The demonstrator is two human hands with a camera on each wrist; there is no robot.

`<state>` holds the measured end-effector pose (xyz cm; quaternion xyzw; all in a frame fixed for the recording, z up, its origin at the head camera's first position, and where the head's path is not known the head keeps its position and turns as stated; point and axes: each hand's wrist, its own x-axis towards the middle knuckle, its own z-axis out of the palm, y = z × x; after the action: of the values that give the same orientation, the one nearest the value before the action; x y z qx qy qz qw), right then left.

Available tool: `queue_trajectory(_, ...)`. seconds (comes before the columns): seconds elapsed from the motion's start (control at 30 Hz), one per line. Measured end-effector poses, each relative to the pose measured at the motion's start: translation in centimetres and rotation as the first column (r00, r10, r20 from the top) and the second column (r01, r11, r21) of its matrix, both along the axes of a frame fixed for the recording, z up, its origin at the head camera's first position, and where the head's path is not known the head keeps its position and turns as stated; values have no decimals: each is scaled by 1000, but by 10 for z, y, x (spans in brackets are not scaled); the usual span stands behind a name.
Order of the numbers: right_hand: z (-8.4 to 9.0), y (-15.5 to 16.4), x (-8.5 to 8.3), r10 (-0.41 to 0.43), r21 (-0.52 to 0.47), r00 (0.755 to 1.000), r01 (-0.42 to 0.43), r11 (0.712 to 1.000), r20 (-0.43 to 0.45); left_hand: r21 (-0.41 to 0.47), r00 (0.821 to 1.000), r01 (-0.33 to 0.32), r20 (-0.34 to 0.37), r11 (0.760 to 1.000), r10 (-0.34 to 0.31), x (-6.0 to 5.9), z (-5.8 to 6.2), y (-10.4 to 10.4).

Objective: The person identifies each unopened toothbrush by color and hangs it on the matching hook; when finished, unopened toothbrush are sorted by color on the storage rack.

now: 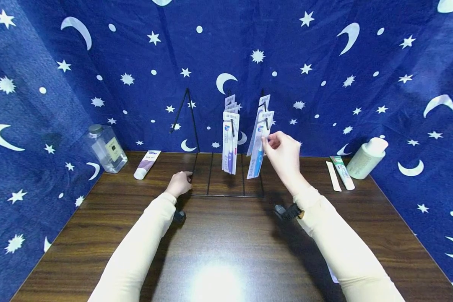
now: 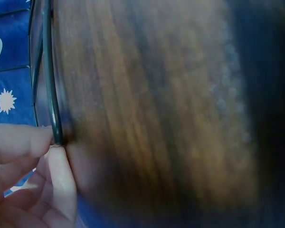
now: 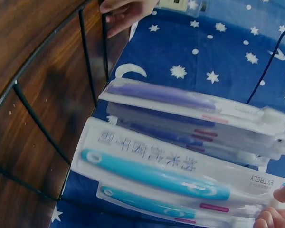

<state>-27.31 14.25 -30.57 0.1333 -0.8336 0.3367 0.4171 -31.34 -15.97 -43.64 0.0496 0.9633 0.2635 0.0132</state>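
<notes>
A black wire display rack stands on the table, with packaged toothbrushes hanging from its hooks. My left hand pinches the rack's front left corner between thumb and finger, seen close in the left wrist view around the black wire. With thumb and fingertips, my right hand grips the edge of the front blue toothbrush pack, which hangs at the right hook. Behind it another blue toothbrush pack shows in the right wrist view. Several purple toothbrush packs hang from the middle hook.
Left of the rack are a clear bottle and a purple-white tube. To the right stand a pale green bottle, a green-white toothpaste tube and a thin pale strip. A starry blue cloth backs the table.
</notes>
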Motion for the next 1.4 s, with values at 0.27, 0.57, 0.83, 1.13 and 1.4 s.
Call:
queue_trajectory(0.27, 2, 0, -23, -46, 24, 998, 45, 999, 38, 5, 999, 18, -32, 1000, -18, 1, -4, 1)
queue_trajectory(0.57, 7, 4, -38, -101, 33, 990, 98, 995, 96, 14, 1000, 14, -21, 1000, -14, 1, -2, 6)
queue_trajectory(0.83, 10, 12, -25, -92, 24, 986, 90, 996, 139, 9, 1000, 6, -16, 1000, -5, 1, -3, 6)
queue_trajectory(1.13, 3, 32, 6, -43, 96, 988, 29, 995, 145, 25, 1000, 9, -18, 1000, -9, 1, -4, 3)
queue_trajectory(1.4, -31, 70, 33, -60, 181, 977, 22, 983, 206, 12, 999, 25, -42, 1000, -24, -1, -2, -1)
